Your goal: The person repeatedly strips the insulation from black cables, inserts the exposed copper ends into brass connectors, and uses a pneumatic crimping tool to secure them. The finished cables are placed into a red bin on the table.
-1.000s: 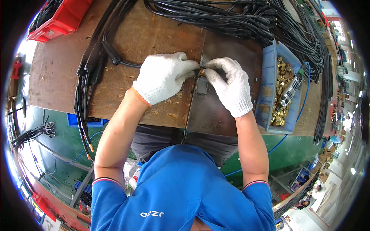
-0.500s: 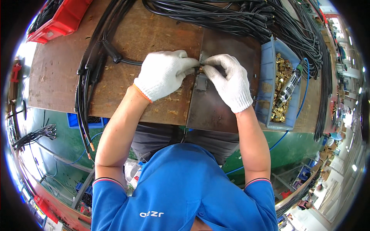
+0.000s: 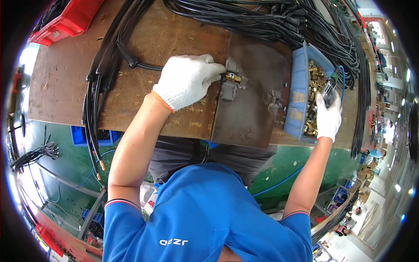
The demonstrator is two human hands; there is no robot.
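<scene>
My left hand (image 3: 185, 81), in a white knitted glove, pinches the end of a black cable (image 3: 148, 67) over the middle of the bench. Just beyond those fingertips a small brass terminal (image 3: 233, 77) sits in a metal fixture (image 3: 228, 90) on a dark plate. At the right, my gloved right hand (image 3: 329, 118) reaches over a blue bin (image 3: 297, 98). Its thumb and fingers close around the body of a silver and green air screwdriver (image 3: 328, 92) with a blue hose. The tool lies on many loose brass terminals (image 3: 315, 75); its lower end is partly hidden.
Bundles of black cables (image 3: 244, 19) lie across the back of the bench and hang over its right side. More thick cables (image 3: 94, 94) drape off the front left edge. A red bin (image 3: 65, 26) stands at the far left, and a smaller blue bin (image 3: 78, 136) sits below bench level.
My right hand has left the fixture and moved right to the air screwdriver in the blue bin. The brass terminal is now exposed. My left hand stays where it was with the cable.
</scene>
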